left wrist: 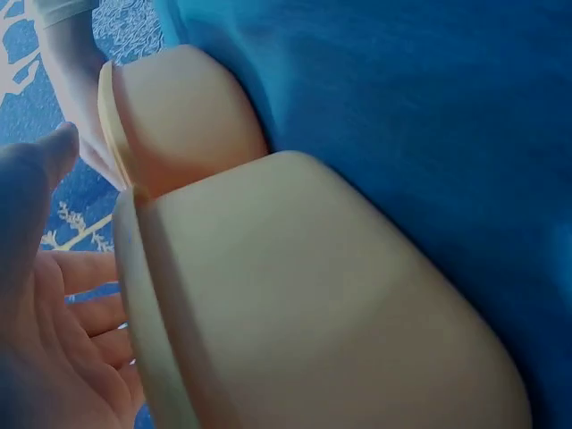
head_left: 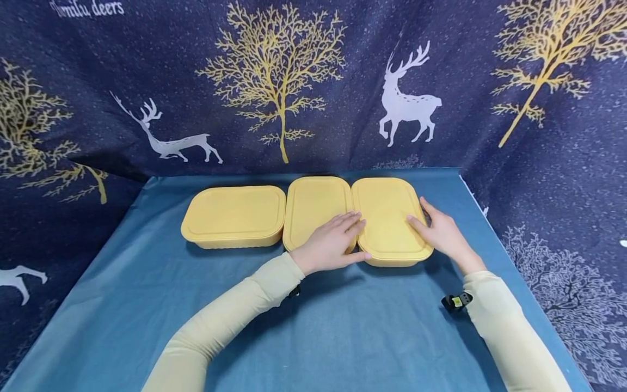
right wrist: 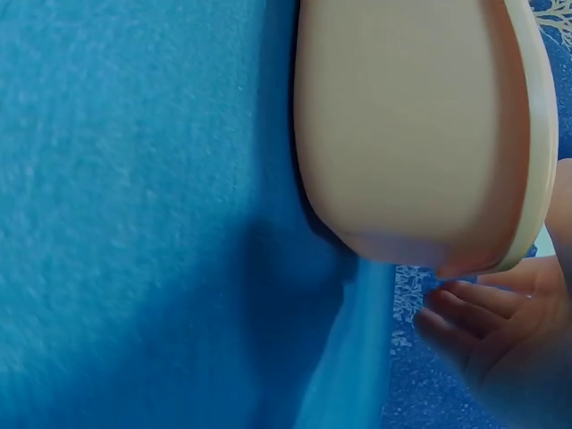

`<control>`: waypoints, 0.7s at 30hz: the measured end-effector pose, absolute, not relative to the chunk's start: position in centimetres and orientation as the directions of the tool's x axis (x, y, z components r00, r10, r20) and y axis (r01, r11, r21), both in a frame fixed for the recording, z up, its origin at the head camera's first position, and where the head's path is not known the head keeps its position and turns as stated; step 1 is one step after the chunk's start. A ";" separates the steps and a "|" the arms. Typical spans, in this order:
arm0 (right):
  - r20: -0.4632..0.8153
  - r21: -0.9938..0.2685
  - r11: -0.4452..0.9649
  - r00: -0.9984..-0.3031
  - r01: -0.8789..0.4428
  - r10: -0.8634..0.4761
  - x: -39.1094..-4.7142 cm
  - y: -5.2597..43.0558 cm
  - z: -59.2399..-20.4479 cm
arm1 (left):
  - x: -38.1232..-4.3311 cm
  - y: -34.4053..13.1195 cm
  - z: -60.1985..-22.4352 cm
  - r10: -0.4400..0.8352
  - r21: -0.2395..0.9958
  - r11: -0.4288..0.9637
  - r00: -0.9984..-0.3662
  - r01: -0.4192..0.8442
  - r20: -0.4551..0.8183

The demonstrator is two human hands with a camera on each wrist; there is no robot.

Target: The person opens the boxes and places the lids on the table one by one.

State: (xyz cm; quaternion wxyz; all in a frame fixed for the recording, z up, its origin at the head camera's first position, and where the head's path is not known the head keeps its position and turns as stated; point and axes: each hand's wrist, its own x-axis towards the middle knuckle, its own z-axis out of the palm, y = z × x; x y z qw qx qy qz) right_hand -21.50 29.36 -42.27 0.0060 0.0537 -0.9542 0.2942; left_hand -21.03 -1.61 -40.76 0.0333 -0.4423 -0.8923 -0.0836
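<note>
Three yellow lidded food containers stand in a row: the left container lies lengthwise, while the middle container and the right container point away from me. My left hand lies across the front of the middle container, fingers extended, fingertips right at the seam with the right container and thumb at that one's front corner. At the right container's outer edge, my right hand holds it with the thumb on the lid and the fingers along the side. Its fingertips show beside the rim in the right wrist view.
A blue cloth covers the table. Behind it hangs a dark blue curtain printed with deer and trees, which also flanks both sides. A black wrist device sits at the right cuff.
</note>
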 end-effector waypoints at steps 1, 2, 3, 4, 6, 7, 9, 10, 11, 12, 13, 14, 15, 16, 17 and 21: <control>0.043 -0.563 0.820 -0.994 -0.104 -0.097 -21.5 29.3 -42.4 | -21.0 -1.5 -40.9 0.787 0.114 0.592 -0.603 0.798 0.130; 0.041 -0.566 0.818 -0.995 -0.101 -0.094 -21.5 29.3 -42.4 | -21.0 -1.5 -40.9 0.789 0.110 0.590 -0.600 0.800 0.130; 0.041 -0.568 0.817 -0.995 -0.098 -0.091 -21.5 29.3 -42.5 | -20.9 -1.4 -41.1 0.790 0.105 0.590 -0.599 0.801 0.129; 0.045 -0.570 0.816 -0.995 -0.098 -0.088 -21.5 29.3 -42.5 | -20.9 -1.4 -41.2 0.791 0.099 0.590 -0.598 0.801 0.131; 0.057 -0.569 0.816 -0.995 -0.100 -0.082 -21.5 29.3 -42.6 | -20.9 -1.3 -41.4 0.791 0.082 0.591 -0.596 0.803 0.138; 0.065 -0.570 0.816 -0.995 -0.102 -0.080 -21.5 29.3 -42.7 | -20.9 -1.2 -41.5 0.790 0.074 0.593 -0.597 0.802 0.141; 0.079 -0.571 0.814 -0.994 -0.107 -0.075 -21.5 29.3 -42.8 | -20.9 -1.2 -41.6 0.787 0.061 0.596 -0.598 0.801 0.151; 0.085 -0.573 0.812 -0.994 -0.109 -0.074 -21.6 29.4 -42.9 | -20.9 -1.1 -41.6 0.787 0.055 0.596 -0.597 0.801 0.158; 0.091 -0.573 0.812 -0.993 -0.111 -0.072 -21.6 29.4 -42.9 | -20.9 -1.1 -41.6 0.787 0.051 0.597 -0.596 0.801 0.161; 0.094 -0.576 0.810 -0.993 -0.112 -0.070 -21.6 29.4 -42.9 | -20.8 -1.1 -41.6 0.787 0.048 0.596 -0.595 0.801 0.163; 0.095 -0.579 0.808 -0.993 -0.112 -0.070 -21.6 29.4 -43.0 | -20.8 -1.1 -41.6 0.787 0.045 0.596 -0.594 0.802 0.166; 0.096 -0.581 0.806 -0.993 -0.112 -0.069 -21.6 29.4 -43.0 | -20.8 -1.0 -41.6 0.788 0.042 0.595 -0.593 0.803 0.167; 0.095 -0.584 0.804 -0.993 -0.111 -0.068 -21.6 29.4 -43.0 | -20.8 -1.0 -41.6 0.788 0.038 0.594 -0.592 0.803 0.169; 0.095 -0.586 0.803 -0.993 -0.110 -0.067 -21.6 29.5 -43.1 | -20.8 -1.0 -41.6 0.789 0.032 0.595 -0.591 0.803 0.168; 0.095 -0.587 0.802 -0.993 -0.110 -0.067 -21.6 29.5 -43.1 | -20.8 -0.9 -41.5 0.790 0.025 0.595 -0.590 0.804 0.168; 0.095 -0.593 0.798 -0.993 -0.108 -0.064 -21.7 29.8 -43.2 | -20.7 -0.6 -41.5 0.793 0.002 0.593 -0.584 0.805 0.172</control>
